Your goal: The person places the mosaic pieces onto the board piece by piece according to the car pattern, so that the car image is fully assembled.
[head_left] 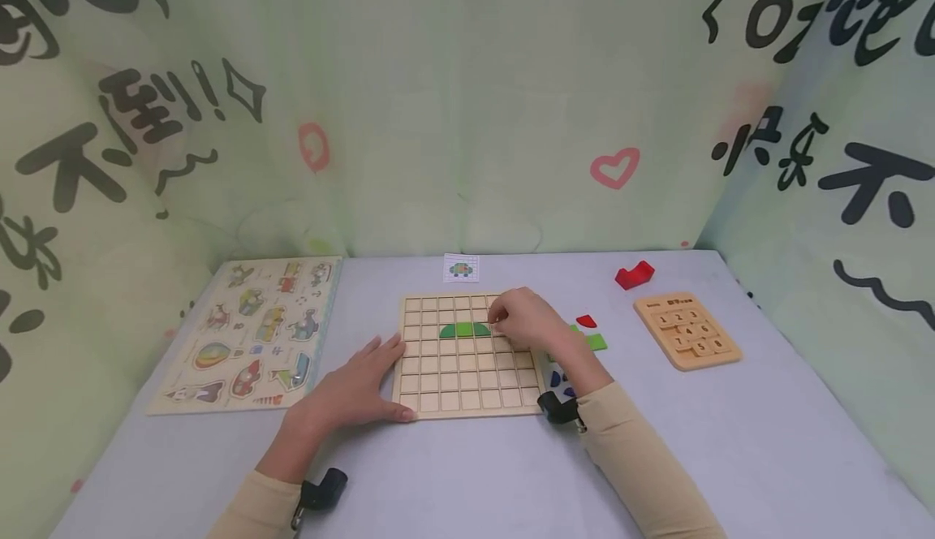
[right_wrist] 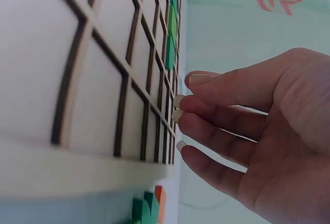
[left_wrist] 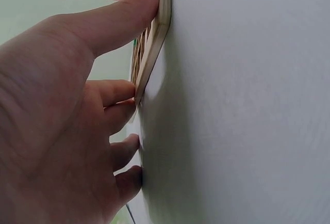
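Observation:
A wooden grid board lies on the table. In one of its upper rows a light green square sits between two dark green rounded pieces, the left green piece and the right green piece. My left hand rests at the board's left side, fingers spread along the edge and thumb at the near corner. Over the board's upper right part is my right hand, fingertips down close to the grid beside the right green piece. In the right wrist view no piece shows between its thumb and loosely bent fingers.
Right of the board lie a red piece, a green piece and small blue pieces, partly behind the right arm. A picture card stands beyond the board. Further out are a picture puzzle, a number board and a red block.

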Motion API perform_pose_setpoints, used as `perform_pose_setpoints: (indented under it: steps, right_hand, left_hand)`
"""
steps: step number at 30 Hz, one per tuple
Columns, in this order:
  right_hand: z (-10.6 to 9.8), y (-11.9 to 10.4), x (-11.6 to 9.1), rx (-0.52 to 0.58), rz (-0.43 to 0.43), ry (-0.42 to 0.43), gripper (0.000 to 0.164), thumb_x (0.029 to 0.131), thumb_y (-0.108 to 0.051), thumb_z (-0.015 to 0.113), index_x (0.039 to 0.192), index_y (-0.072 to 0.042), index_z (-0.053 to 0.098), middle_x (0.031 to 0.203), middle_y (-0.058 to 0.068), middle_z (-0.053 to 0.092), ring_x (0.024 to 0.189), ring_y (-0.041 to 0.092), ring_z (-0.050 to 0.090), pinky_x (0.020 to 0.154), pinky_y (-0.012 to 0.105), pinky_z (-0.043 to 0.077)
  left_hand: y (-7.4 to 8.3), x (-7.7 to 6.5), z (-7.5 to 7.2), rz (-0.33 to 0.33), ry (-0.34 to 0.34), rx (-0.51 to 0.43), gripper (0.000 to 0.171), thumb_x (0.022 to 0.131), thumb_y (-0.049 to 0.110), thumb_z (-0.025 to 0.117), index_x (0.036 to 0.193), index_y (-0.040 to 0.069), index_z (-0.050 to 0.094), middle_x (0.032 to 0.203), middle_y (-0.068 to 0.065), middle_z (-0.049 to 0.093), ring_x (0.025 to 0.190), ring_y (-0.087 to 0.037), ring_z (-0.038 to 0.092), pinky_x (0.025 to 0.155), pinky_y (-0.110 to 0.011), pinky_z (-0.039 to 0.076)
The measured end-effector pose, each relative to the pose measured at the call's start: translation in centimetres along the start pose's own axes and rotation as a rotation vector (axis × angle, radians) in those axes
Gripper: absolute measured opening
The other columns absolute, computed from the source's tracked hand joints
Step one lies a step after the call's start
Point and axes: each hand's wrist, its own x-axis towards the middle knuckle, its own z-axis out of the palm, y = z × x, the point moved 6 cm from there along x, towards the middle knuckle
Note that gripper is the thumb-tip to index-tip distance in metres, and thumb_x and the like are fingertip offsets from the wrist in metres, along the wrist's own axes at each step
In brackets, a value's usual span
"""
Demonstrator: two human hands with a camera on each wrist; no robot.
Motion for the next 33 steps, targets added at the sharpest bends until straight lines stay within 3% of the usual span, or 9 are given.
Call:
perform_pose_setpoints:
  steps: [11, 17, 23, 33]
  right_hand:
    - [-2.8, 2.7, -1.6, 0.029, 0.061, 0.031, 0.024, 0.089, -0.004, 0.061, 0.11, -0.002, 0.074, 0.109, 0.013, 0.072, 0.093, 0.023, 0.062, 0.083, 0.039, 0.056]
    - [-3.5, 4.8, -2.0, -0.005, 0.142, 0.01, 0.022, 0.091, -0.009, 0.064, 0.11, -0.004, 0.074, 0.108, 0.012, 0.071, 0.09, 0.024, 0.06, 0.082, 0.039, 0.056]
    - [-3.4, 5.6, -2.3, 0.004, 0.183, -0.031, 0.02, 0.089, -0.003, 0.065, 0.105, -0.008, 0.076, 0.103, 0.01, 0.07, 0.087, 0.023, 0.06, 0.074, 0.031, 0.054]
    - [-2.5, 6.7, -2.0, 0.026, 0.212, -0.076, 0.034, 0.086, 0.009, 0.059, 0.105, -0.011, 0.078, 0.118, 0.011, 0.07, 0.1, 0.025, 0.057, 0.081, 0.033, 0.056]
  left_hand:
    - [0.0, -0.1, -0.1, 0.002, -0.001, -0.003, 0.112, 0.069, 0.063, 0.08, 0.157, 0.014, 0.03, 0.167, 0.002, 0.023, 0.155, -0.033, 0.016, 0.117, -0.06, 0.031]
    - [-0.1, 0.0, 0.1, 0.004, -0.001, -0.009, 0.112, 0.069, 0.063, 0.08, 0.157, 0.014, 0.03, 0.167, 0.002, 0.023, 0.155, -0.032, 0.016, 0.118, -0.059, 0.031]
    - [-0.2, 0.0, 0.2, 0.006, -0.002, -0.003, 0.113, 0.069, 0.065, 0.079, 0.158, 0.015, 0.029, 0.167, 0.002, 0.022, 0.155, -0.032, 0.016, 0.118, -0.059, 0.031]
    - [-0.2, 0.1, 0.1, 0.018, -0.001, 0.002, 0.113, 0.069, 0.065, 0.079, 0.157, 0.015, 0.029, 0.167, 0.002, 0.022, 0.155, -0.032, 0.016, 0.117, -0.06, 0.031]
